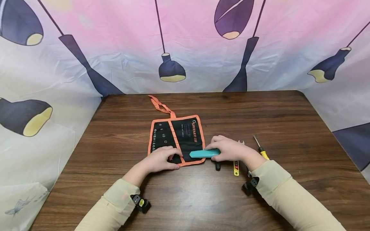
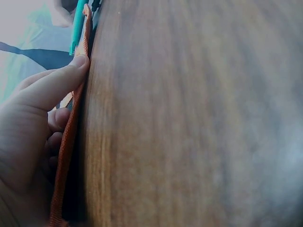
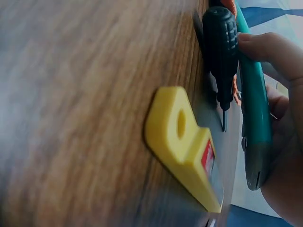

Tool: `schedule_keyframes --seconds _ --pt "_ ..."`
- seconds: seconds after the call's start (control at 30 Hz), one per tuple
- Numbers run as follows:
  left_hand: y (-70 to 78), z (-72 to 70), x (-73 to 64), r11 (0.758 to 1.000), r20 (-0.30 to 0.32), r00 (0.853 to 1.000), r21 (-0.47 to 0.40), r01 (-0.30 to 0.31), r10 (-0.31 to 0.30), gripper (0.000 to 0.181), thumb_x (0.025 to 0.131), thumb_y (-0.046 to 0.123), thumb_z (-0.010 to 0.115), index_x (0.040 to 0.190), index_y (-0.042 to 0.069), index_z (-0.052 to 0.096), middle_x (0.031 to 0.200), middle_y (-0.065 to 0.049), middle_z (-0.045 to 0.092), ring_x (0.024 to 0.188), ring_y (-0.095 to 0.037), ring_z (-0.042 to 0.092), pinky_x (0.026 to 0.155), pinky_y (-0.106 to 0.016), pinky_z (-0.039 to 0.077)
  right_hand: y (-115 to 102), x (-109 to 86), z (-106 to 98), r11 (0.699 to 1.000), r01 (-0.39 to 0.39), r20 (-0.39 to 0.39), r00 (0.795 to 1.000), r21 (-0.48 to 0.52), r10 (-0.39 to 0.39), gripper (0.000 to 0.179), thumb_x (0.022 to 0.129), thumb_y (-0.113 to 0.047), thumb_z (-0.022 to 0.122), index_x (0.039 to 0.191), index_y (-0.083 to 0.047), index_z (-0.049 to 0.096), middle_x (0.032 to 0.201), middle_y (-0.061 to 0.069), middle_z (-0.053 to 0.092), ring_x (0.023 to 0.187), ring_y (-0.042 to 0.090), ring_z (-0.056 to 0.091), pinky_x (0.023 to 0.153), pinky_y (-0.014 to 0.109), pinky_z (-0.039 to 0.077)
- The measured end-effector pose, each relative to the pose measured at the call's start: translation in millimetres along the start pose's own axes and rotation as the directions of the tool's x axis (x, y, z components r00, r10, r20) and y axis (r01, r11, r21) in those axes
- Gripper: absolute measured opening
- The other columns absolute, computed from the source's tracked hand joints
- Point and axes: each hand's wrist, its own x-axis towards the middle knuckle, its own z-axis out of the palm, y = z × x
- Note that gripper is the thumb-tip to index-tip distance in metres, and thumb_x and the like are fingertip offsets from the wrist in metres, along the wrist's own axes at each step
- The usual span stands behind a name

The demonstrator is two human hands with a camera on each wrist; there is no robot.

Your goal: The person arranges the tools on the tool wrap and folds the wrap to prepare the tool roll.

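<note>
A black tool pouch [image 1: 188, 134] with orange trim lies spread on the table, printed with sizes and lettering. My left hand [image 1: 163, 158] is at its near edge, thumb on the orange border [image 2: 71, 127] and curled fingers at the orange-edged pocket strip. My right hand [image 1: 226, 149] grips a long teal-handled tool [image 1: 202, 154] from above, its pointed end over the pouch's right half. The right wrist view shows the tool's dark grey end; its exact kind I cannot tell. Just beneath it lies a small black-handled screwdriver [image 3: 220, 42].
Right of the pouch lie a yellow utility knife [image 1: 236, 168] with a red label and a yellow-and-black screwdriver [image 1: 263, 152]. A wrench end [image 1: 241, 142] shows behind the right hand. The pouch's orange strap [image 1: 162, 107] trails toward the back. A printed curtain [image 1: 199, 70] borders the wooden table [image 1: 196, 199].
</note>
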Motion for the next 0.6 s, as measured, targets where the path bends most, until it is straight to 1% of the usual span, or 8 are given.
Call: schedule_keyframes --seconds 0.2,0.33,0.5,0.6 --pt "0.6 -1.1 -0.3 1.000 0.005 1.000 0.013 0.004 -0.004 0.037 0.083 0.041 0.069 0.116 0.028 0.061 0.075 0.011 0.042 0.071 -0.007 0.042 0.065 -0.028 0.035 -4.0 5.3 1.5 0.998 0.041 0.011 0.999 -0.044 -0.041 0.035 0.083 -0.024 0.069 0.117 -0.018 0.067 0.096 -0.008 0.051 0.084 0.011 0.041 0.071 0.028 0.038" --pt "1.5 -1.9 -0.5 1.000 0.006 1.000 0.012 0.007 -0.007 0.036 0.083 0.041 0.069 0.116 0.028 0.061 0.075 0.011 0.043 0.071 -0.007 0.042 0.066 -0.028 0.035 -7.2 9.6 2.8 0.996 0.059 0.018 0.998 -0.060 -0.058 0.034 0.083 -0.026 0.069 0.116 -0.020 0.068 0.096 -0.009 0.051 0.085 0.010 0.041 0.072 0.027 0.038" --pt "1.6 -2.0 0.2 1.000 0.008 1.000 0.011 0.004 -0.004 0.035 0.083 0.040 0.069 0.115 0.028 0.061 0.075 0.011 0.043 0.070 -0.007 0.042 0.066 -0.028 0.035 -10.0 15.9 3.8 0.996 0.060 0.046 0.997 -0.069 -0.057 0.035 0.083 -0.028 0.068 0.117 -0.021 0.067 0.098 -0.008 0.052 0.086 0.011 0.042 0.074 0.028 0.039" --pt "0.8 -1.5 0.5 1.000 0.005 1.000 0.012 -0.001 0.001 0.035 0.083 0.040 0.069 0.115 0.028 0.061 0.075 0.011 0.043 0.069 -0.007 0.041 0.065 -0.028 0.035 -11.9 19.1 4.6 0.997 0.049 0.060 0.997 -0.064 -0.045 0.036 0.083 -0.029 0.068 0.118 -0.021 0.067 0.101 -0.007 0.053 0.089 0.011 0.042 0.076 0.029 0.039"
